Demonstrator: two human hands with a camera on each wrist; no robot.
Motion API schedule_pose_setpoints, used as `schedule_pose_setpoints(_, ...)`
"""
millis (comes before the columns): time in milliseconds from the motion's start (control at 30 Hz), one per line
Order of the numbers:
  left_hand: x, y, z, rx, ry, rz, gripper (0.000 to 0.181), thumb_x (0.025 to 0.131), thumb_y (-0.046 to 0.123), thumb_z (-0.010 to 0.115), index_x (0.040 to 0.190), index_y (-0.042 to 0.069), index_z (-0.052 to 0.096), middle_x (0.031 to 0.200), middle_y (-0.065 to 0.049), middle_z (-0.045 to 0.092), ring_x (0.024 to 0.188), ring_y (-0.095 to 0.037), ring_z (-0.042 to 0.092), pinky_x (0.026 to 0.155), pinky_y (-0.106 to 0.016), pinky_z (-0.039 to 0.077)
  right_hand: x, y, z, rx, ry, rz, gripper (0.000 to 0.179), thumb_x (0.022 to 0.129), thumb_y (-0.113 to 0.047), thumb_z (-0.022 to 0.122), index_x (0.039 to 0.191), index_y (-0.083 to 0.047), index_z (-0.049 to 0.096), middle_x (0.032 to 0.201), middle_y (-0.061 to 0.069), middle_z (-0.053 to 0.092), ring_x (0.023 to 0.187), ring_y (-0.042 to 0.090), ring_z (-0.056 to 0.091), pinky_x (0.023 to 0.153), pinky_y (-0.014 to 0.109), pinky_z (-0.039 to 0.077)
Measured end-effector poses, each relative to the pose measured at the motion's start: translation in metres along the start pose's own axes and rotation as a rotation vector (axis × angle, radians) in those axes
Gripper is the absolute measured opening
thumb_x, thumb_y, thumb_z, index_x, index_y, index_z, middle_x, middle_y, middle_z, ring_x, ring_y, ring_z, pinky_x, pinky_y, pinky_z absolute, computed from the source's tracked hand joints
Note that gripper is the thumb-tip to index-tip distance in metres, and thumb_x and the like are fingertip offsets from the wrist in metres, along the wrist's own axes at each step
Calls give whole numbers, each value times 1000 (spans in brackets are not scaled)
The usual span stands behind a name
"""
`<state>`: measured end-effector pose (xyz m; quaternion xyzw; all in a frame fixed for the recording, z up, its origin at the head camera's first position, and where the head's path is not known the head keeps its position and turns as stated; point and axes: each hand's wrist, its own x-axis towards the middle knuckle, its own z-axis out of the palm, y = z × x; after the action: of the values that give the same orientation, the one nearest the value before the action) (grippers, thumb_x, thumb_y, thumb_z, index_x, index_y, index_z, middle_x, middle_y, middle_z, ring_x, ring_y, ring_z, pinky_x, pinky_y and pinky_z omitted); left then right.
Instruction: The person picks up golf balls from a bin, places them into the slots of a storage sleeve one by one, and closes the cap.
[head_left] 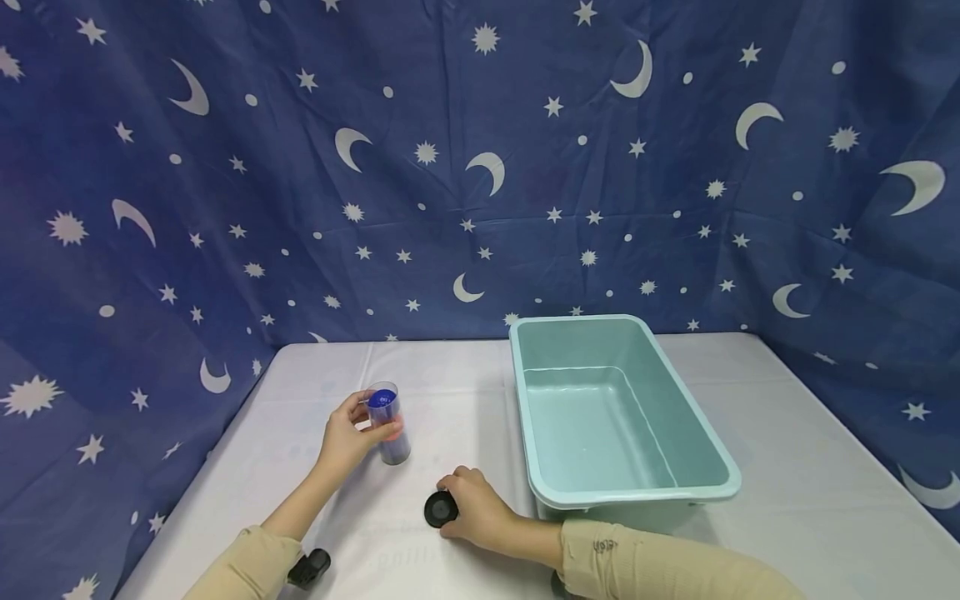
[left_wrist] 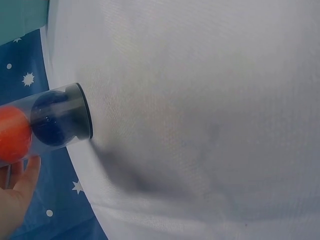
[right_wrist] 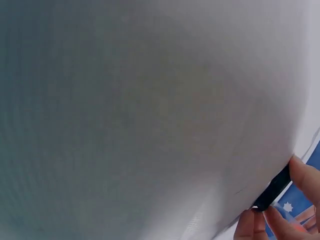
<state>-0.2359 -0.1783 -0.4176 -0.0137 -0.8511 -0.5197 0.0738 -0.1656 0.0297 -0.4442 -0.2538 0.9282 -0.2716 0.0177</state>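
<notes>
My left hand (head_left: 349,435) grips a clear cylindrical tube (head_left: 395,452), fingers behind it and thumb across its front. A blue ball (head_left: 382,399) shows at the tube's open-looking top. In the left wrist view, an orange ball (left_wrist: 13,134) and a dark blue ball (left_wrist: 53,119) sit inside, the dark one by the tube's black-rimmed base end. Nearer to me on the cloth side, my right hand (head_left: 482,512) pinches a round black lid (head_left: 441,508) by its edge, apart from the tube. In the right wrist view the lid (right_wrist: 274,189) appears edge-on between thumb and fingers.
A light green plastic tub (head_left: 534,467) stands right of the tube, close beside my right hand and forearm. Under everything lies a white cloth-covered table (head_left: 457,392). A blue curtain (head_left: 420,183) with moons and stars hangs behind. A small black object (head_left: 310,568) is by my left sleeve.
</notes>
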Motion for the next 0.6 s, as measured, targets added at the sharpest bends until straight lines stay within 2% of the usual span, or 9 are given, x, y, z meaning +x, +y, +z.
schedule_pose_setpoints(200, -2, 2, 0, -6, -1, 8, 60, 77, 11, 78, 128, -2, 49, 114, -25, 64, 107, -34, 59, 86, -37, 54, 4, 2, 1, 9, 18, 2, 38, 63, -15, 86, 94, -3, 67, 84, 1, 60, 79, 10, 52, 69, 19, 45)
schedule_pose_setpoints(433, -3, 2, -1, 5, 3, 7, 61, 76, 10, 78, 128, -2, 49, 116, -26, 63, 108, -36, 59, 88, -39, 53, 2, -4, -7, 180, -5, -13, 36, 67, -13, 84, 96, -3, 65, 89, 0, 65, 76, 4, 53, 69, 16, 46)
schedule_pose_setpoints(600, -3, 2, -1, 4, 7, 11, 61, 76, 11, 78, 128, -3, 49, 116, -27, 63, 108, -37, 59, 88, -39, 53, 3, -10, -13, 261, 34, -30, 39, 70, -13, 82, 103, -3, 63, 97, 3, 66, 84, 8, 57, 74, 18, 49)
